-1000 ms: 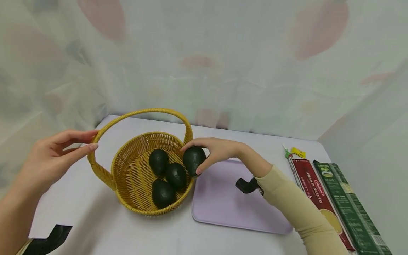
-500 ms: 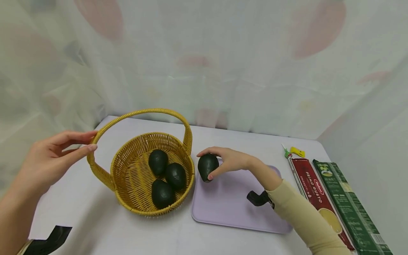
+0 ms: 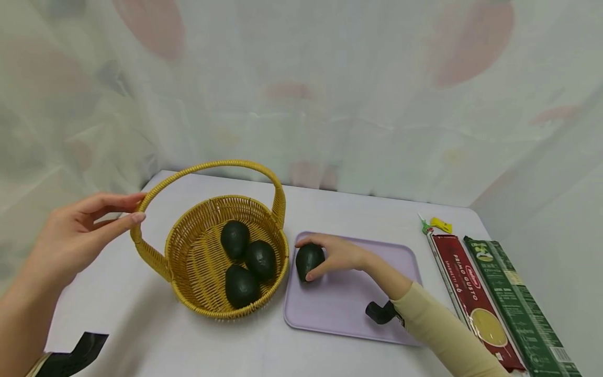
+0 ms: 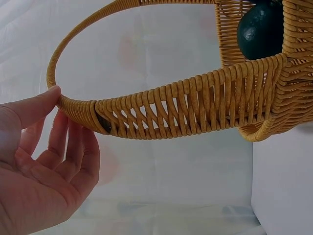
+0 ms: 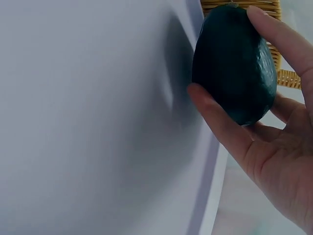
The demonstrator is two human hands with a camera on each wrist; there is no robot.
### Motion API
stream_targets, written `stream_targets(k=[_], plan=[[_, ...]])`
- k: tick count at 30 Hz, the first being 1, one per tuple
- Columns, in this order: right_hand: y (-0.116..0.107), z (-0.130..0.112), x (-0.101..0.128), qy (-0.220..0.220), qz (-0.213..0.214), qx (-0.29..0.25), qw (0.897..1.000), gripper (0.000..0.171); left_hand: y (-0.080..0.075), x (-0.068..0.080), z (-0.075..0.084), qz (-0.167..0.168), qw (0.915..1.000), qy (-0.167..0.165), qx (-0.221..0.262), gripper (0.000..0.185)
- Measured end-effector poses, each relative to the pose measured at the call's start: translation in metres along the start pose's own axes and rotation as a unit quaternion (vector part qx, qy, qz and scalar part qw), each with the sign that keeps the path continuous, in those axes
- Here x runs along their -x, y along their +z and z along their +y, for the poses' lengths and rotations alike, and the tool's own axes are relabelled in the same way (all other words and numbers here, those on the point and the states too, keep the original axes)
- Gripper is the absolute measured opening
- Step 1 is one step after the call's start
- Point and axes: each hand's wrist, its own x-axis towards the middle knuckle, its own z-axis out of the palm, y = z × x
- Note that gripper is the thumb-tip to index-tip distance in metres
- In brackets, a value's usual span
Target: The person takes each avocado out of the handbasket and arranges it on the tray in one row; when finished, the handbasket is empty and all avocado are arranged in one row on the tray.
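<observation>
My left hand (image 3: 87, 230) pinches the tall handle (image 3: 141, 238) of a yellow-brown wicker basket (image 3: 188, 230) between thumb and fingers; the left wrist view shows that pinch (image 4: 54, 152) up close. Inside the basket lie three dark green avocados (image 3: 241, 286), grouped toward its right side. Another avocado (image 3: 309, 261) is in my right hand (image 3: 341, 254), gripped between thumb and fingers over the left part of a lilac tray (image 3: 348, 309). In the right wrist view this avocado (image 5: 234, 63) is close to the tray's surface; whether it touches cannot be told.
To the right of the tray lie a red spaghetti pack (image 3: 476, 298) and a green pack (image 3: 518, 303), side by side. Beyond them are a small yellow item (image 3: 441, 225) and a small green one (image 3: 426, 228). A patterned curtain (image 3: 301, 104) hangs behind the white table (image 3: 226, 351).
My right hand has carried the avocado from the basket's right rim rightward over the tray, then lowered it. My left hand keeps its hold on the handle, and the basket stays put.
</observation>
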Motion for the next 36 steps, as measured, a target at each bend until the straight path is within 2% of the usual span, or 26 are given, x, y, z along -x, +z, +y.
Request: stream_targets(k=[9,18,26,36], plan=[[0.007,0.002,-0.003,-0.007,0.01,0.016,1.0,0.077,0.0,0.0,0.0,-0.001,1.0,-0.006,0.002,0.025],[0.012,0.002,-0.005,-0.036,0.026,0.046,0.998,0.079,0.0,0.0,0.0,0.001,1.0,-0.009,0.0,0.026],[0.013,0.002,-0.006,-0.036,0.021,0.039,0.998,0.085,0.001,0.0,0.001,0.003,0.9999,-0.009,-0.003,0.025],[0.009,0.001,-0.004,-0.051,0.021,0.052,0.997,0.08,0.001,0.0,0.002,0.004,0.9999,-0.008,-0.01,0.025]])
